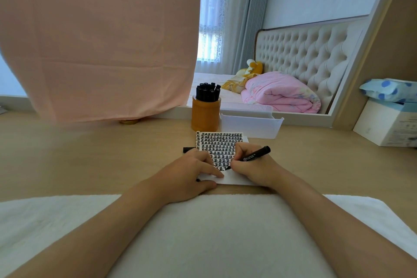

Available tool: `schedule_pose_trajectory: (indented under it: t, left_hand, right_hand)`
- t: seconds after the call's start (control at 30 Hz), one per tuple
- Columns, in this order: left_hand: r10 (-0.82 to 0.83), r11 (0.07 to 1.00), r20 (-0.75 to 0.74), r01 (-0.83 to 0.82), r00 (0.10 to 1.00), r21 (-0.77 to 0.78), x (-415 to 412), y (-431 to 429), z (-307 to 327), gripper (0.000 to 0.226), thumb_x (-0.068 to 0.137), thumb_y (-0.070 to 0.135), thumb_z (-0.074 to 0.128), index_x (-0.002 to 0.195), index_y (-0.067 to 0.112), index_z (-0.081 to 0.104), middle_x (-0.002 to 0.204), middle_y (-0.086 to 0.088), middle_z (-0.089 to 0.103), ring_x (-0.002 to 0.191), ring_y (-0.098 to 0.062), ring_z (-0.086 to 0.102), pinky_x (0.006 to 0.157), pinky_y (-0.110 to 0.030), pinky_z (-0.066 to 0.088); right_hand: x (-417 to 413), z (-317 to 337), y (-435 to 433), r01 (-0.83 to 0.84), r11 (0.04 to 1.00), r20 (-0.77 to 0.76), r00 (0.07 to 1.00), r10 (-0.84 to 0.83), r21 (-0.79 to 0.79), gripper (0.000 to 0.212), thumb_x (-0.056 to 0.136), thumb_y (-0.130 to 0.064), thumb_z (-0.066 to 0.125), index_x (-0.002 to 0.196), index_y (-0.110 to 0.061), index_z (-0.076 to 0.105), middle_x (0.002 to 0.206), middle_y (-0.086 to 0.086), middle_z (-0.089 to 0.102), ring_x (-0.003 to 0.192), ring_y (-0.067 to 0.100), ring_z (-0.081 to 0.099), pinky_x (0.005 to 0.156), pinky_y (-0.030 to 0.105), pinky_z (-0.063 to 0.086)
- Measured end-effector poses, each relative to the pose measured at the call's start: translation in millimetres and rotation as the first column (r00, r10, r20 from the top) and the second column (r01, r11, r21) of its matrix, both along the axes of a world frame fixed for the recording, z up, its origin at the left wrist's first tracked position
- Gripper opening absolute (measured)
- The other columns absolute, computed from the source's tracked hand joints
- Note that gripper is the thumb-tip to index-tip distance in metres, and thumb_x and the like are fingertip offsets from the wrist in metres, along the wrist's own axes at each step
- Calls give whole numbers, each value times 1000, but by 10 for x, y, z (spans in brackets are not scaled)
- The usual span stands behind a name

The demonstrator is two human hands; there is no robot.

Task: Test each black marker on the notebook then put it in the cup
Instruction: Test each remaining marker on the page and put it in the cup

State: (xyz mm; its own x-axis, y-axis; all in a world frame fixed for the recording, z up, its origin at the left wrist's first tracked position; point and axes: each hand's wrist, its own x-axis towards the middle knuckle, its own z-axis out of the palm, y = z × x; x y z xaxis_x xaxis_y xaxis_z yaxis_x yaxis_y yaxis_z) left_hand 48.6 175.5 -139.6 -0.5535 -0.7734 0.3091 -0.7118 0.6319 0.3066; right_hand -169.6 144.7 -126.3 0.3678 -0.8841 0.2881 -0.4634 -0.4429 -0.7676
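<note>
Low in the centre of the frame, the right hand (pixel 250 166) pinched a black marker (pixel 256 155) between thumb and curled fingers. Its tip touched the lower part of the small spiral notebook (pixel 222 140), and its butt end pointed up and to the right. The upper page of the notebook was filled with rows of dense black marks, while the strip nearest the person was bare white. The left hand (pixel 194 171) lay on the notebook's lower left corner, fingers stretched out flat and pressing the paper down. A short black piece (pixel 188 149) stuck out past its knuckles, just left of the spiral binding. Whether the hand touched it could not be told. Just above the notebook stood an amber cup (pixel 205 117) packed with upright capped black markers (pixel 207 91). A white plastic tray (pixel 250 125) sat just to the right of the cup. All of this rested on a light wooden desk (pixel 90 153). Both forearms crossed a white towel (pixel 203 232) along the bottom edge of the frame. A pink cloth (pixel 97 40) hung over the upper left. At the far right was a white box (pixel 383 124) with a blue-dotted packet (pixel 388 89) on top.
</note>
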Motion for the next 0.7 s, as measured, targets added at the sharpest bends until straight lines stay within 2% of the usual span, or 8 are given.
schedule_pose_trajectory:
  t: [0.13,0.3,0.47,0.63,0.7]
  left_hand:
    - [-4,1000,1,4,1000,4,6,5,-1,32,90,39,66,122,43,65,105,19,50,102,-2,41,85,-26,43]
    - [-1,1000,4,1,1000,2,0,10,9,33,90,40,65,123,43,64,106,18,51,102,-2,41,85,-27,44]
    - [-8,1000,-8,8,1000,0,3,0,-4,32,90,40,66,122,43,65,105,19,51,102,-2,42,85,-28,44]
    - [-6,1000,-4,6,1000,-6,5,-10,-10,32,90,40,66,122,43,65,105,19,51,101,-1,40,84,-24,43]
    - [-9,1000,-11,9,1000,-10,6,-14,-16,32,90,40,66,121,43,65,104,20,50,101,1,39,83,-21,41]
  right_hand:
    - [2,5,10,14,1000,29,999,-13,-9,21,80,-2,69,66,-11,57,66,-2,58,60,7,49,52,17,38]
    - [0,16,15,-23,1000,-12,1000,24,14,26,79,-2,71,64,-17,56,60,-13,57,56,1,48,52,14,37]
    - [-3,28,23,-24,1000,-14,1000,24,14,25,79,-2,72,64,-15,57,63,-9,57,57,1,48,53,14,37]
    - [-4,25,0,-21,999,-13,1000,21,27,17,75,3,68,67,1,53,63,-1,53,57,6,45,52,19,36]
    - [3,22,-7,-7,999,17,1000,7,41,17,75,4,66,66,1,52,62,-1,51,56,8,43,51,20,34]
